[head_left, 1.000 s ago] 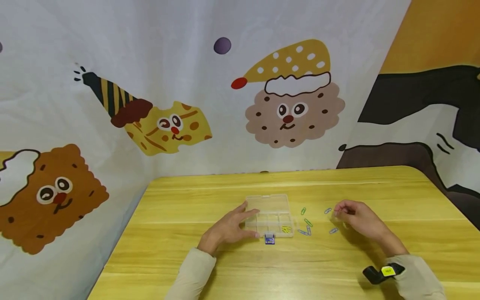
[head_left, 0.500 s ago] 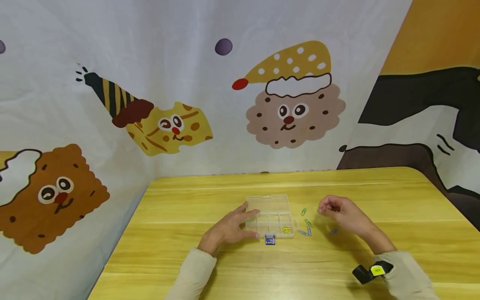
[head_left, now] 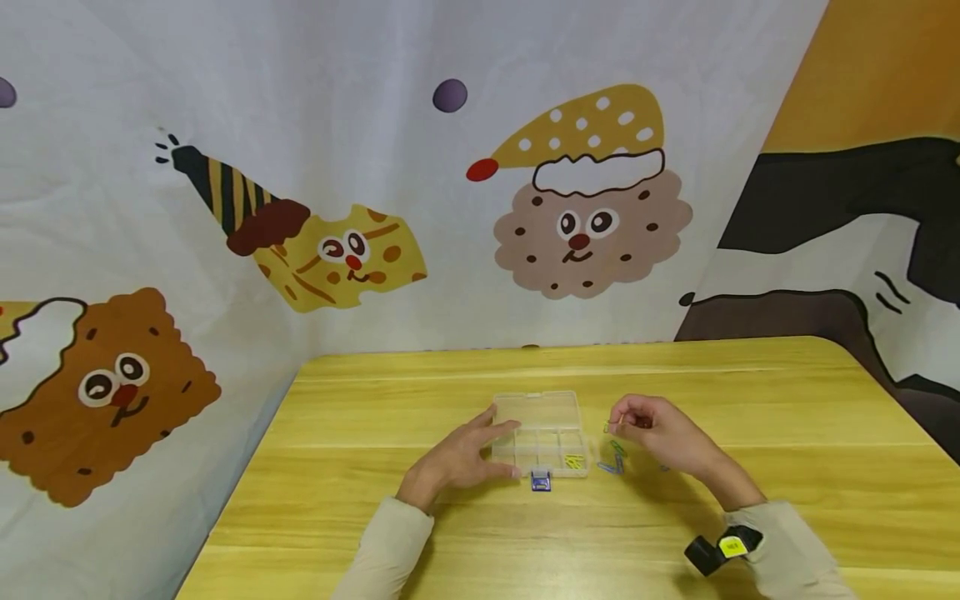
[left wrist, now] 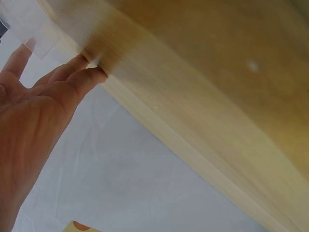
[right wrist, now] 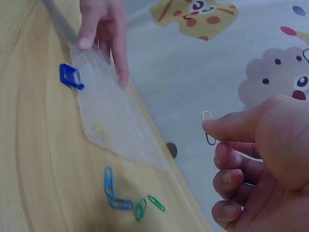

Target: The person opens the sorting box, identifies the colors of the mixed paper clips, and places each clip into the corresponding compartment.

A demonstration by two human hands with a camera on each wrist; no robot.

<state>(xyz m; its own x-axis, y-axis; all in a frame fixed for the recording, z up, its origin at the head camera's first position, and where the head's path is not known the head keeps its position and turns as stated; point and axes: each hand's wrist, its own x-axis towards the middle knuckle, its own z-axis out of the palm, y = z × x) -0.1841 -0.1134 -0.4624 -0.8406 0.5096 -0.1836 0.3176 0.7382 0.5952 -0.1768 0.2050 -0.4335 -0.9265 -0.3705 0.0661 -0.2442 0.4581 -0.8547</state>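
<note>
A clear plastic compartment box [head_left: 527, 439] lies with its lid [head_left: 551, 408] folded back and a blue latch [head_left: 541, 481] at the front. My left hand [head_left: 459, 454] rests over its left end, fingers spread, thumb at the near edge. Several yellow paper clips [head_left: 573, 462] sit in the front right compartment. Just right of the box, my right hand [head_left: 667, 433] pinches a yellow paper clip [right wrist: 207, 115] between thumb and index finger, raised above the table. Below it in the right wrist view lie blue paper clips [right wrist: 108, 181] and green paper clips [right wrist: 140, 210].
The wood-grain table [head_left: 375, 533] has its far edge against a wall cloth [head_left: 360, 125] printed with cartoon food. Another blue clip [head_left: 664, 468] shows partly under my right hand. A black device with a yellow label [head_left: 732, 547] is strapped to my right wrist.
My right hand has moved left towards the box with the pinched yellow paper clip, passing over the loose clips. My left hand and the box have stayed put.
</note>
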